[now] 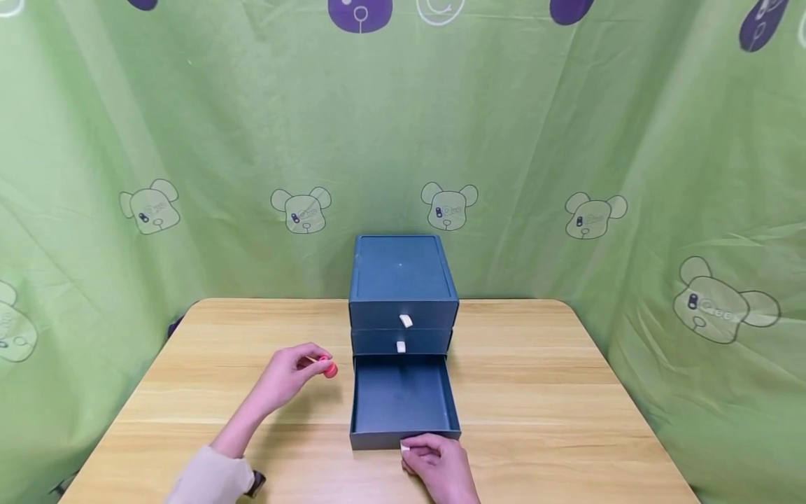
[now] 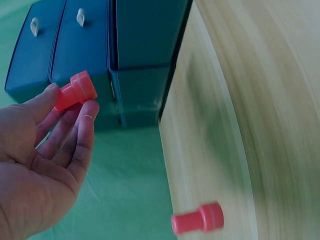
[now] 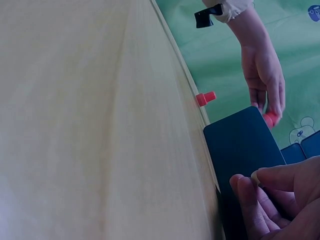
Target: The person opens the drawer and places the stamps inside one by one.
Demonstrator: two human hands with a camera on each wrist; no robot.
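Note:
Between the thumb and fingertips of my left hand (image 1: 292, 374) is a red stepped plastic cylinder (image 2: 76, 91), wider at one end, held above the table just left of the open bottom drawer (image 1: 403, 399). My right hand (image 1: 441, 465) pinches the white pull tab (image 1: 405, 447) on that drawer's front. The drawer sticks far out of the dark blue drawer cabinet (image 1: 403, 269). A second red stepped cylinder (image 2: 197, 218) stands on the table in both wrist views; from the head view my left hand or arm hides it.
Two upper drawers, each with a white tab (image 1: 406, 320), are closed. The cabinet is at the back middle of the wooden table (image 1: 535, 392). A green curtain (image 1: 371, 126) printed with bear heads surrounds the table. A dark band (image 1: 255, 484) is at my left cuff.

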